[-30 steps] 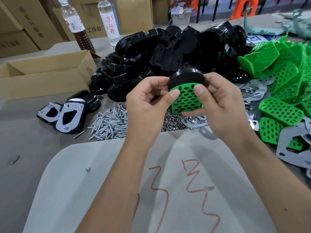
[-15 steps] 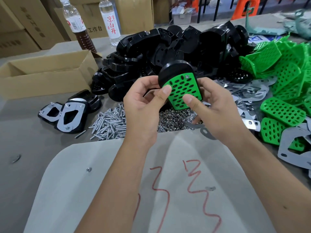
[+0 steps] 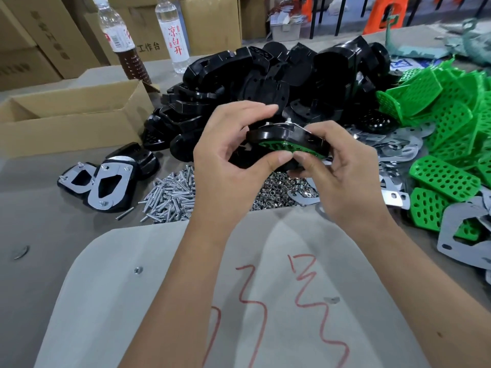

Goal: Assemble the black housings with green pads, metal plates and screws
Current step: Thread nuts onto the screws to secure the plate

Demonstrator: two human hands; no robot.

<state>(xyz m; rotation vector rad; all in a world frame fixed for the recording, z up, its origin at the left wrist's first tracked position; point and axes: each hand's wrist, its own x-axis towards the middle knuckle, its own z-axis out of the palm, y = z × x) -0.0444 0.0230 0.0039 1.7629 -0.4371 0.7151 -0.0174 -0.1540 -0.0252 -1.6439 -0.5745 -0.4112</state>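
Both hands hold one black housing [image 3: 276, 135] above the table, tilted nearly flat. Its green pad [image 3: 289, 147] faces down and toward me, and a metal plate edge with a screw tip [image 3: 288, 122] shows on top. My left hand [image 3: 231, 158] grips its left side, thumb under the pad. My right hand [image 3: 342, 166] grips its right side, thumb meeting the left thumb. Behind lies a heap of black housings [image 3: 265, 75]. Green pads [image 3: 446, 123] pile up at the right, with metal plates [image 3: 398, 150] beside them. Screws [image 3: 170, 197] and nuts [image 3: 281, 192] lie below my hands.
Two assembled housings [image 3: 106, 181] rest at the left, near an open cardboard box [image 3: 69, 115]. Two bottles [image 3: 174, 33] stand at the back. A pale sheet with red marks [image 3: 239, 288] covers the near table. A loose nut [image 3: 138, 270] sits on it.
The housing has been tipped from upright, pad facing me, to nearly flat with the pad turned downward. Both hands stayed on it and shifted slightly right.
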